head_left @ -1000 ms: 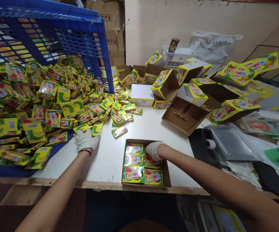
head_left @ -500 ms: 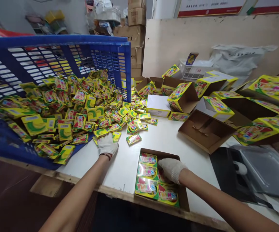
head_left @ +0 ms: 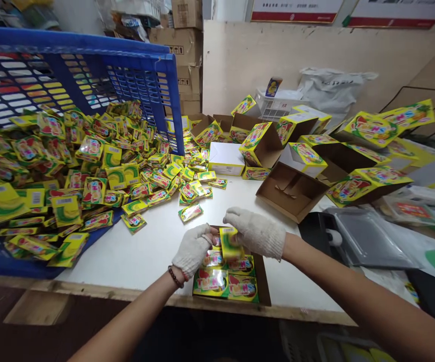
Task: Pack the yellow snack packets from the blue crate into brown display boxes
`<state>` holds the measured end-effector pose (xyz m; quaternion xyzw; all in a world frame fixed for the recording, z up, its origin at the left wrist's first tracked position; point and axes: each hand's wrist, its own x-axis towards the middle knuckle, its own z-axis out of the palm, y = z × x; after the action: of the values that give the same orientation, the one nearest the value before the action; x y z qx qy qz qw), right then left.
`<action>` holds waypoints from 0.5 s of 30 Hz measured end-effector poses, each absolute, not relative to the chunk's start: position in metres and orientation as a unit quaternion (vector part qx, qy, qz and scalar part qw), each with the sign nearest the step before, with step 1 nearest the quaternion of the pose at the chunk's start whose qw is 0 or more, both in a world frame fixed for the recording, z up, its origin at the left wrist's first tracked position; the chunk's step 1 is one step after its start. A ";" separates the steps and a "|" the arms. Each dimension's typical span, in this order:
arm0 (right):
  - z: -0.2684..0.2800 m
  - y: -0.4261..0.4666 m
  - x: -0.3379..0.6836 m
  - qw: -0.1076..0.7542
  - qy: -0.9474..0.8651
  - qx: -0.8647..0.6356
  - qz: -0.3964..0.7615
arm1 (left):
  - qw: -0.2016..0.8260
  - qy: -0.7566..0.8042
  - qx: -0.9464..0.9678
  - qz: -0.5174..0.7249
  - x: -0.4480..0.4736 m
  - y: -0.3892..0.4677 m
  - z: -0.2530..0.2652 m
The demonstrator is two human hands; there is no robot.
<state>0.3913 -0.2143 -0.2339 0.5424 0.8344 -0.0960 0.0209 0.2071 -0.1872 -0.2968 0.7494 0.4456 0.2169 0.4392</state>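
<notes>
My left hand (head_left: 194, 249), in a white knit glove with bare fingertips, pinches a small yellow and green packet (head_left: 229, 243) by its left edge. The packet is tilted above an open cardboard box (head_left: 264, 282), its lower end slightly blurred. My right hand (head_left: 257, 232), gloved alike, reaches over the packet's upper right side with fingers stretched out; its thumb is hidden. Inside the box, colourful packets (head_left: 210, 282) marked TWINS lie flat in two columns. My hands and the held packet cover the box's far end.
At left, a blue plastic crate (head_left: 172, 100) lies tipped, with many packets (head_left: 89, 151) spilling onto the white tabletop (head_left: 157, 261). Open display cartons (head_left: 296, 193) crowd the back right. A black tape dispenser (head_left: 319, 231) and a clear plastic tray (head_left: 371, 239) are at right.
My left hand has come from the spilled packets to the box, bringing a packet. My right hand has risen out of the box. The view has shifted right.
</notes>
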 end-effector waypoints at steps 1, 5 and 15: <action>-0.241 -0.215 0.395 0.034 0.831 0.542 -0.123 | 0.418 0.461 0.756 0.205 0.211 -0.190 -0.300; -0.260 -0.221 0.403 0.138 0.805 0.553 -0.167 | 0.349 0.460 0.801 0.157 0.226 -0.203 -0.301; -0.279 -0.247 0.382 0.239 0.814 0.513 -0.129 | 0.249 0.407 0.876 -0.067 0.231 -0.236 -0.299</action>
<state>0.3824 -0.2471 -0.2788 0.5133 0.8142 -0.1285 0.2390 0.2313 -0.2357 -0.2992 0.8765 0.4066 -0.0673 0.2489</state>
